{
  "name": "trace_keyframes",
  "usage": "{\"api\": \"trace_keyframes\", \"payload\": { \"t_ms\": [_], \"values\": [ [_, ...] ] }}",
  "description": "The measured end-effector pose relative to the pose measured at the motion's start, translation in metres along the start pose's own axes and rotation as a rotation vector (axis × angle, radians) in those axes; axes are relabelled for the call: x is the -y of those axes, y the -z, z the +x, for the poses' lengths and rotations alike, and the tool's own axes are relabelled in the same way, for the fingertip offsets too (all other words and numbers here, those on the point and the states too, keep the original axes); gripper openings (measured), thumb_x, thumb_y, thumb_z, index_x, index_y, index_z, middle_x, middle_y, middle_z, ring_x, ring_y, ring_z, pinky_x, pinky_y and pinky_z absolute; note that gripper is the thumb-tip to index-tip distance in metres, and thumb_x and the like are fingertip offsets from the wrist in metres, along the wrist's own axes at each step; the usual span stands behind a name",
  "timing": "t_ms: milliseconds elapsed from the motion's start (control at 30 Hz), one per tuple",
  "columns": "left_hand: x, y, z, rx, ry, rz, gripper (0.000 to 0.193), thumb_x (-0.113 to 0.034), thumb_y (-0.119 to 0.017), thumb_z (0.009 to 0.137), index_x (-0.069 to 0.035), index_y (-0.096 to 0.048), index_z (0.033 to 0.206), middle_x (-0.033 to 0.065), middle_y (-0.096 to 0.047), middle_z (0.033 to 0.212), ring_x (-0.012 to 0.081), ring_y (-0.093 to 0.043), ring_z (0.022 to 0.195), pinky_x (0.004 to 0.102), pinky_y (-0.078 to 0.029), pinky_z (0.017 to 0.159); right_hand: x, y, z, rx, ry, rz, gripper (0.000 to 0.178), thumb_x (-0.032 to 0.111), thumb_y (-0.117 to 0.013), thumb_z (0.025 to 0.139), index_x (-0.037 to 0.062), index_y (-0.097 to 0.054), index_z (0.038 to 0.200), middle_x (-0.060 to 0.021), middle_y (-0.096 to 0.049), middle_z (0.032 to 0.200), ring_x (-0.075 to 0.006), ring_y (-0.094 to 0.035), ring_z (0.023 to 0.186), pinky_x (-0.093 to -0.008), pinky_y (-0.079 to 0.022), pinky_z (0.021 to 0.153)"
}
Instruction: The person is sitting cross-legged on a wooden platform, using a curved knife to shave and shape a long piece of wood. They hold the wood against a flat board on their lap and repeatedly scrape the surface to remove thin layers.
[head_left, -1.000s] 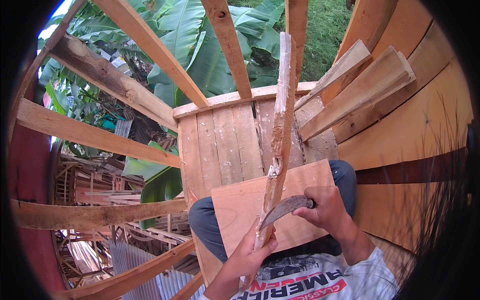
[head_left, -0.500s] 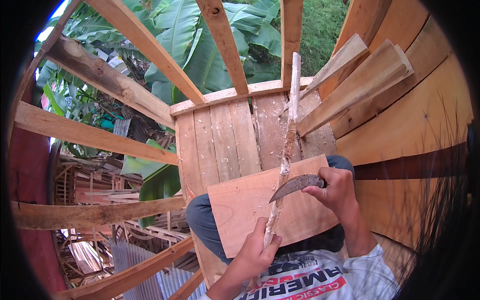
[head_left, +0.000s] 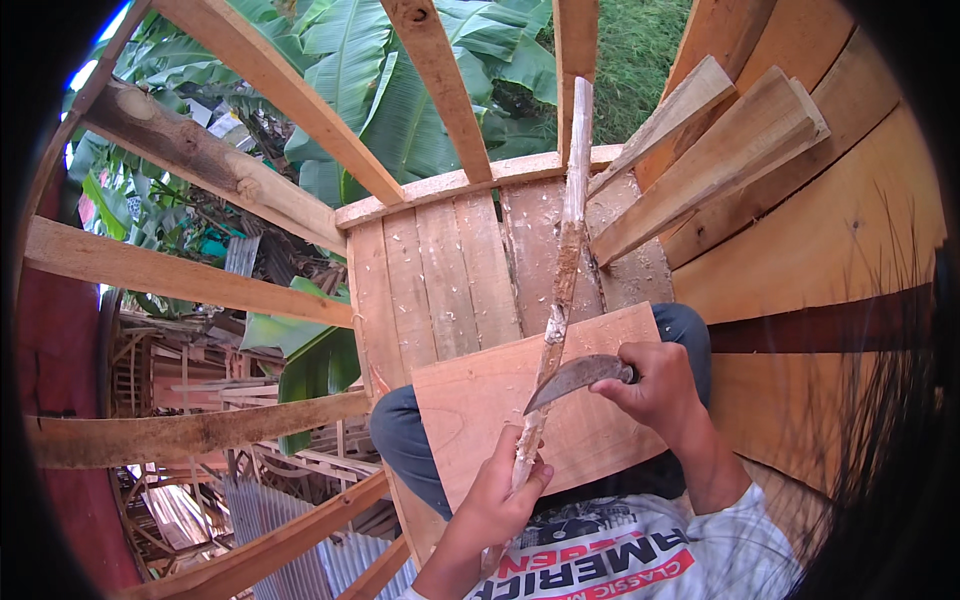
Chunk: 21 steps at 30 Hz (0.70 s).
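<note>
Knife [head_left: 574,380] tight in right hand [head_left: 655,390], blade across stick [head_left: 573,205], farther from left hand [head_left: 505,500] than a second ago: likely fresh wood for shaving. Stick above board [head_left: 460,420] on knees [head_left: 404,440], lower part clasped in left hand.

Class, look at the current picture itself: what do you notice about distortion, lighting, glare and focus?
In the head view, the fisheye lens bends the planks at right; daylight looks soft, shadows faint; the sky at upper left is washed out; the dark strands at right look soft, while knife and stick appear fairly sharp.
</note>
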<state>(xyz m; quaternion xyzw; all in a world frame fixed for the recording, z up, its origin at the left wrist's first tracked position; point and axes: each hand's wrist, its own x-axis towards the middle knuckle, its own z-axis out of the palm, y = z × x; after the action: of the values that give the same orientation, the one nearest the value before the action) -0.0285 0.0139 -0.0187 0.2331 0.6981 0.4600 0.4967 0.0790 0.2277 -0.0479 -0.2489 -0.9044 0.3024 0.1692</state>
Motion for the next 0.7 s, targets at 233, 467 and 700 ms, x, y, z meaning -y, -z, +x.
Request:
{"api": "trace_keyframes", "payload": {
  "t_ms": [233, 467, 700],
  "values": [
    [-0.004, -0.004, 0.004, -0.007, 0.065, 0.017, 0.035, -0.004, -0.055, 0.087, 0.002, -0.043, 0.119, 0.0059, -0.05, 0.091, 0.0123, -0.049, 0.082, 0.0282, -0.042, 0.07, 0.003, -0.003, -0.011, 0.134, -0.069, 0.035, 0.063, 0.062, -0.069, 0.067, 0.0003, -0.058, 0.063, -0.0168, -0.055, 0.056, -0.0358, -0.06, 0.058, -0.0388, -0.047, 0.051],
    [0.0, -0.007, 0.006, -0.007, 0.011, 0.115, 0.033, -0.012, -0.055, 0.088, 0.0, -0.039, 0.114, 0.0236, -0.058, 0.077, 0.033, -0.06, 0.071, 0.0394, -0.044, 0.065, -0.001, -0.003, -0.017, 0.122, -0.027, -0.005, 0.057, 0.058, -0.071, 0.069, 0.004, -0.057, 0.057, -0.0124, -0.055, 0.053, -0.0303, -0.06, 0.053, -0.0385, -0.047, 0.05],
    [-0.006, -0.014, 0.006, -0.034, 0.062, 0.189, 0.031, -0.011, -0.055, 0.088, 0.001, -0.04, 0.113, 0.0216, -0.058, 0.077, 0.0338, -0.059, 0.072, 0.0393, -0.044, 0.064, -0.006, 0.005, -0.013, 0.105, -0.006, -0.134, 0.057, 0.059, -0.071, 0.069, 0.0046, -0.057, 0.057, -0.0115, -0.056, 0.054, -0.0297, -0.06, 0.052, -0.0366, -0.046, 0.048]
  ]
}}
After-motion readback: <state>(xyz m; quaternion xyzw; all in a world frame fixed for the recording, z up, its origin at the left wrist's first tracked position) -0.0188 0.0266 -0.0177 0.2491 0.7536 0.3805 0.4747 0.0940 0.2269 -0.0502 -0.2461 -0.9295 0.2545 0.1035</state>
